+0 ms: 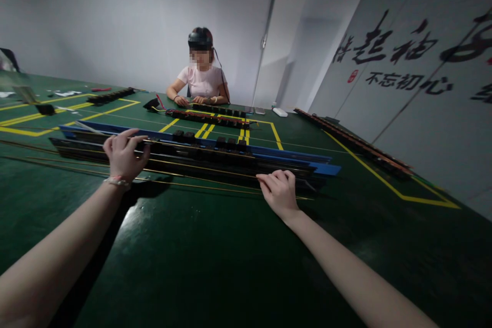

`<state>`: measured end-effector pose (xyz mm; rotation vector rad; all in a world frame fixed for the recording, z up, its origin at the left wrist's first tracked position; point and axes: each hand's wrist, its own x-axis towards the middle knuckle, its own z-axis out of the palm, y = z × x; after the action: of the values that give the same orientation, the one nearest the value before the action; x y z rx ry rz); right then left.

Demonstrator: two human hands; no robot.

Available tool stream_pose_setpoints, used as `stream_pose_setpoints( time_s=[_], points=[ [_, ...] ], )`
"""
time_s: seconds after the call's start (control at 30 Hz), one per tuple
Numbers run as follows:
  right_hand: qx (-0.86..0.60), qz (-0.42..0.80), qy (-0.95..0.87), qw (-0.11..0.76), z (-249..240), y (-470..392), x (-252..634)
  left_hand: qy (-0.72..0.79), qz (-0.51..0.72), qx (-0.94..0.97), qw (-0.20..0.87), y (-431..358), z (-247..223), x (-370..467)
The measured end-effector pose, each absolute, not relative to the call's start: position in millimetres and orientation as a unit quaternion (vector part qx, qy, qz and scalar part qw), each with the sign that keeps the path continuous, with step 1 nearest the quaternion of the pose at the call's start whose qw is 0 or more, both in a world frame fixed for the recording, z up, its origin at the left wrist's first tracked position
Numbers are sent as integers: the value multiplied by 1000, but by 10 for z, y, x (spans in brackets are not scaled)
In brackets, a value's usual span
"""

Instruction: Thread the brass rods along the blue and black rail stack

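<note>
My left hand (pixel 125 158) is curled over the left part of a long, low assembly of black strips (pixel 180 163) and blue strips (pixel 325 168). A pale thin strip (pixel 90 128) runs up to its fingers, but what they hold is not clear. Farther right, my right hand (pixel 280 190) is closed, its fingertips pinching a thin brass-coloured rod (pixel 215 168) along the assembly's near side. Small black blocks (pixel 230 143) stand on top of the strips. More thin rods (pixel 77 165) lie on the green table in front and to the left.
Across the green table (pixel 192 266), a person (pixel 203 79) wearing a headset works on a black strip (pixel 219 110). A wired black strip (pixel 209 118) lies nearer. Yellow tape (pixel 277 136) marks the surface. Long strips (pixel 353 141) lie right; another black strip (pixel 111 96) lies left.
</note>
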<state>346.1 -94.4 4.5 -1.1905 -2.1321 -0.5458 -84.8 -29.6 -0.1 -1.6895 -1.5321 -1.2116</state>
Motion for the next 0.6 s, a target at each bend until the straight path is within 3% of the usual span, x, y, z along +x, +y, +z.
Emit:
stream_pose_setpoints(
  time_s=[0.37,0.6],
  points=[
    [-535,-327,-700,342,68,-850,4305,-709,-585,-339,200,-352,-30,-1165],
    [-674,-302,-479,473,-141,-580,4906,-732,-629,-209,157,-347,-116,-1286]
  ],
)
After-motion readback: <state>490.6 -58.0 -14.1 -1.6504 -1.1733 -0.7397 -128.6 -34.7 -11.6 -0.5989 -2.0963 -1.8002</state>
